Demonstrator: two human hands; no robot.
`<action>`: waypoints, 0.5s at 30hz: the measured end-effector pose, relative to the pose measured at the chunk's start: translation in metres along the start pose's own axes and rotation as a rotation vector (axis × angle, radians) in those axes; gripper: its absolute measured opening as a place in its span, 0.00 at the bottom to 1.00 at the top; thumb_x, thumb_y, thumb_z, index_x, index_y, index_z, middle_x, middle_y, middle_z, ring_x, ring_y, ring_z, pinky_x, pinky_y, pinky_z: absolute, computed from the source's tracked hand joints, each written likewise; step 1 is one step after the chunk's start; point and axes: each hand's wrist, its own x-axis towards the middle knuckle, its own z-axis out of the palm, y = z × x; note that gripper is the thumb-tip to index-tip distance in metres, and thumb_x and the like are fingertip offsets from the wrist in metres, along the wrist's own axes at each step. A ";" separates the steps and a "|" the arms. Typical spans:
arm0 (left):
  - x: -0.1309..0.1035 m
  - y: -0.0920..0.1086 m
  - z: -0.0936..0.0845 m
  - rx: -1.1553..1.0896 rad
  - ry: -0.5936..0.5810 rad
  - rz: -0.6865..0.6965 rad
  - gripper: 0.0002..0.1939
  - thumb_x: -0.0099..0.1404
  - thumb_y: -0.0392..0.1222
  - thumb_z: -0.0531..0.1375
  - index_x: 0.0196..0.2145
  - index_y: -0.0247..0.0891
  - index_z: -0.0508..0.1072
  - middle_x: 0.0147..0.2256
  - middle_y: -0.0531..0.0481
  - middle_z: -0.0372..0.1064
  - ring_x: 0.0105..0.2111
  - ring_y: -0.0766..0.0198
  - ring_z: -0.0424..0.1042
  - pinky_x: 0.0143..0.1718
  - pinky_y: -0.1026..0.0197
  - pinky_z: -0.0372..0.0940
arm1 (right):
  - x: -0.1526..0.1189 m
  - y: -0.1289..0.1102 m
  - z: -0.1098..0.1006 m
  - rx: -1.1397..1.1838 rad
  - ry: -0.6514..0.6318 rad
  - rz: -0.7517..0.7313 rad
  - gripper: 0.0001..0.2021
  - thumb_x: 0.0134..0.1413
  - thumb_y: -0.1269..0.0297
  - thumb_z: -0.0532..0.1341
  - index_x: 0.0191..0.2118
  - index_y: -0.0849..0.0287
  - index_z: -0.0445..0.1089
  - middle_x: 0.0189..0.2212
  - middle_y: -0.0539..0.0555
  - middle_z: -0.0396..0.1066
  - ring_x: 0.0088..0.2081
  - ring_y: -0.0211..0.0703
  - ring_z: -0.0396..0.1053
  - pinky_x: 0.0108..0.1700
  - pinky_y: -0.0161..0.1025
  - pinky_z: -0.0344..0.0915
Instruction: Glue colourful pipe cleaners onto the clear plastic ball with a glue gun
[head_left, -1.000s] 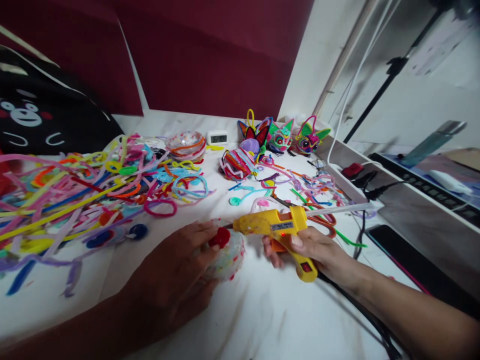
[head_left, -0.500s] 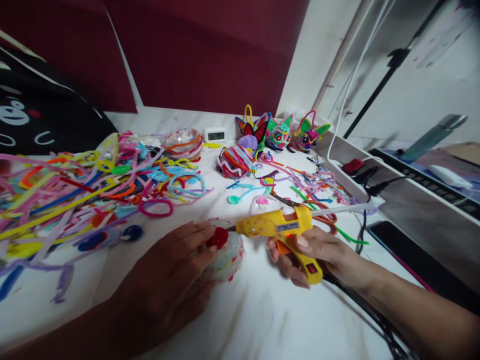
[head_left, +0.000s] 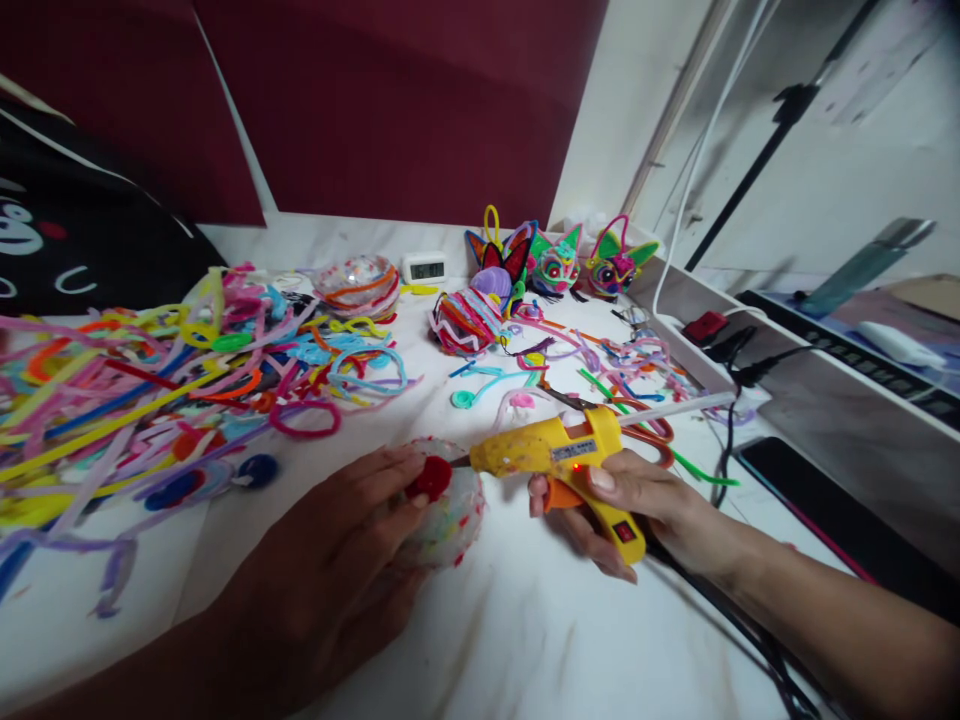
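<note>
My left hand (head_left: 322,560) is closed around a translucent whitish ball (head_left: 450,525) flecked with red and other colours. Its fingertips press a round, fuzzy red piece (head_left: 431,479) against the ball's upper side. A yellow hot glue gun (head_left: 525,446) lies level in my right hand (head_left: 637,500), which grips the handle with fingers by the orange trigger. The gun's metal nozzle meets the edge of the red piece; whether glue is flowing I cannot tell. A red light glows on the gun, and a clear glue stick (head_left: 682,404) sticks out behind.
Tangled pipe cleaners (head_left: 150,390) cover the left side. At the back stand a wrapped bowl shape (head_left: 360,288), a small digital clock (head_left: 424,267), a striped ball (head_left: 465,322) and decorated animal heads (head_left: 555,265). On the right are a phone (head_left: 825,520) and black cables (head_left: 750,640).
The whole view has shifted slightly. My right fingers sit a little looser under the glue gun's trigger. The nozzle stays at the red piece, and my left hand keeps its hold.
</note>
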 end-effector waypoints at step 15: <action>-0.004 0.005 0.005 0.021 0.011 0.008 0.16 0.75 0.35 0.57 0.58 0.38 0.70 0.67 0.41 0.65 0.68 0.51 0.67 0.71 0.51 0.65 | 0.014 0.003 0.010 0.073 0.039 -0.026 0.27 0.69 0.43 0.59 0.46 0.67 0.77 0.17 0.47 0.66 0.14 0.32 0.58 0.21 0.33 0.55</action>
